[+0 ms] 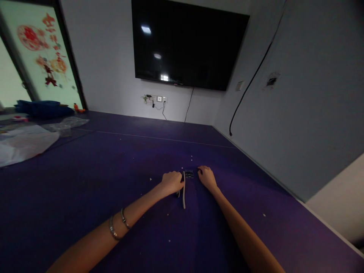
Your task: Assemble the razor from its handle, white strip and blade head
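On the purple surface, my left hand (172, 182) is closed, its fingers curled round something dark that it mostly hides. A dark bit with a pale edge (178, 193) shows below the fingers. Right beside that hand, a thin beige strip (184, 195) lies lengthwise; whether the hand touches it I cannot tell. Between the hands is a small flat dark rectangular piece (189, 174) with lighter marks, too small to identify. My right hand (207, 177) rests just right of this piece, fingers bent and thumb apart, with nothing visible in it.
Small white scraps (150, 179) dot the purple floor-like surface (127, 159). Clear plastic and a white sheet (28, 143) lie at left, near a dark blue cloth heap (42, 109). A black cable (250, 84) hangs along the right wall; a television (187, 43) hangs ahead.
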Motion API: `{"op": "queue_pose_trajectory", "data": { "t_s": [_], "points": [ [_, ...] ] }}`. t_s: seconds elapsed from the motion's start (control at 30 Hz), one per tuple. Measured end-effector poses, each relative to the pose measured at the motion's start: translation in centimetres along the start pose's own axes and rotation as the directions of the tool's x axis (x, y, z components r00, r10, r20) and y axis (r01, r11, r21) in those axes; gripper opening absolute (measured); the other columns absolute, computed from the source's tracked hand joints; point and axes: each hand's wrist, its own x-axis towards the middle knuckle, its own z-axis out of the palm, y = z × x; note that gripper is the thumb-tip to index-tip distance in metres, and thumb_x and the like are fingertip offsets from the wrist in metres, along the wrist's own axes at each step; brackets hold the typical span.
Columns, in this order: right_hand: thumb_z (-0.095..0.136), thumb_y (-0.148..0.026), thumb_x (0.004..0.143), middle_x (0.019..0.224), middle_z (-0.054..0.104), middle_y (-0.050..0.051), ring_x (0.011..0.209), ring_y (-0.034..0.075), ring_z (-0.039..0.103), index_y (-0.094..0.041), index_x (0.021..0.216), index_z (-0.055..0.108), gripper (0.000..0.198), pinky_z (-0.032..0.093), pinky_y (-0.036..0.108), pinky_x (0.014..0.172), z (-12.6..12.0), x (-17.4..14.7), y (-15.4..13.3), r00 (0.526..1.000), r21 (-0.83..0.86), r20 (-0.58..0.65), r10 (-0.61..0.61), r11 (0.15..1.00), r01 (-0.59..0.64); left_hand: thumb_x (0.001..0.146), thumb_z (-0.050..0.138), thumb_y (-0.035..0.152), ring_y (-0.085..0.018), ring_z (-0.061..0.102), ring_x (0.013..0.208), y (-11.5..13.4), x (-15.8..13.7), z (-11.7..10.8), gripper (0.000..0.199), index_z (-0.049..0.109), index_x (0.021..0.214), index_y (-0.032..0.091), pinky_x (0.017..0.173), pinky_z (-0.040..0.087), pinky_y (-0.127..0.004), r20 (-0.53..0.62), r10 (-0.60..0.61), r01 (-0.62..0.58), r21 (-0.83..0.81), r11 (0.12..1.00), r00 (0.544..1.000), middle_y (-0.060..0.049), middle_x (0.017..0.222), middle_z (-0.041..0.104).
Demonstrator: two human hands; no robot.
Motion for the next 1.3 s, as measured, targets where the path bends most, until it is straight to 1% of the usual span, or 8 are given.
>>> {"op": "queue_pose_trajectory", "data": {
  "t_s": [0.2,0.6,0.77,0.93,1.03,1.13,1.27,1.3],
  "points": [
    [0.042,-0.016,0.082,0.107,0.064,0.011,0.101,0.019,0.056,-0.014,0.105,0.066,0.034,0.036,0.025,0.091,-0.1,-0.1,0.0,1.000,0.008,-0.003,-0.010,1.000,0.010,0.080,0.048,0.038,-0.027,0.064,0.090,0.0,-0.6,1.9,0.030,0.067,0.090,0.017,0.078,0.049,-0.039,0.015,0.000,0.000,0.030,1.000,1.000,-0.013,0.091,0.068],
    [0.043,-0.016,0.081,0.109,0.064,0.011,0.105,0.019,0.055,-0.015,0.106,0.065,0.034,0.035,0.026,0.092,-0.1,-0.1,0.0,1.000,0.046,-0.007,0.021,0.999,-0.021,0.081,0.044,0.037,-0.028,0.065,0.087,-0.4,-0.7,2.7,0.031,0.067,0.088,0.018,0.073,0.050,-0.038,0.015,-0.010,0.010,0.000,1.000,1.000,-0.012,0.091,0.069],
    [0.044,-0.016,0.079,0.108,0.064,0.011,0.104,0.019,0.055,-0.014,0.104,0.066,0.033,0.035,0.027,0.094,-0.1,-0.1,0.0,1.000,0.108,-0.007,0.026,0.994,-0.025,0.079,0.045,0.035,-0.025,0.065,0.087,-0.7,-0.9,2.9,0.028,0.067,0.086,0.019,0.072,0.049,-0.034,0.006,-0.054,0.054,-0.044,0.998,0.999,-0.010,0.090,0.069],
    [0.045,-0.012,0.077,0.107,0.064,0.011,0.107,0.020,0.053,-0.013,0.101,0.066,0.032,0.034,0.030,0.097,-0.9,-0.1,-0.4,0.998,0.243,-0.047,0.046,0.969,-0.034,0.081,0.043,0.036,-0.023,0.065,0.083,-1.3,-1.5,2.6,0.029,0.066,0.081,0.018,0.069,0.048,-0.030,-0.036,-0.071,0.067,-0.104,0.992,0.997,-0.009,0.085,0.068],
    [0.043,-0.012,0.078,0.110,0.063,0.013,0.107,0.021,0.053,-0.011,0.102,0.065,0.033,0.034,0.034,0.098,-1.8,-0.1,-0.9,0.990,0.359,-0.098,0.105,0.931,-0.064,0.083,0.041,0.040,-0.021,0.064,0.081,-1.5,-2.0,2.0,0.033,0.065,0.079,0.018,0.067,0.046,-0.028,-0.075,-0.072,0.060,-0.153,0.986,0.995,-0.007,0.083,0.068],
    [0.042,-0.018,0.081,0.108,0.063,0.015,0.099,0.021,0.058,-0.009,0.106,0.061,0.033,0.043,0.036,0.090,-2.5,-0.4,-2.4,0.977,0.494,-0.102,0.185,0.862,-0.112,0.084,0.041,0.040,-0.019,0.064,0.079,-1.5,-2.6,1.3,0.032,0.064,0.079,0.019,0.066,0.044,-0.026,-0.139,-0.068,0.039,-0.202,0.979,0.988,-0.006,0.082,0.068],
    [0.049,-0.031,0.081,0.088,0.068,0.013,0.074,0.018,0.065,-0.008,0.100,0.062,0.033,0.054,0.030,0.067,-3.0,-2.0,-6.0,0.980,0.662,0.036,0.197,0.730,-0.171,0.086,0.041,0.040,-0.019,0.064,0.079,-1.0,-3.5,0.6,0.031,0.063,0.081,0.018,0.066,0.043,-0.026,-0.187,-0.090,0.047,-0.223,0.974,0.978,-0.006,0.083,0.068],
    [0.051,-0.034,0.081,0.085,0.069,0.011,0.069,0.016,0.066,-0.010,0.097,0.063,0.031,0.054,0.027,0.063,-3.2,-2.6,-7.0,0.977,0.722,0.100,0.186,0.663,-0.200,0.086,0.041,0.039,-0.019,0.064,0.079,-0.8,-3.6,0.5,0.030,0.063,0.082,0.018,0.067,0.043,-0.026,-0.189,-0.093,0.050,-0.219,0.974,0.978,-0.006,0.083,0.068]
  ]
}}
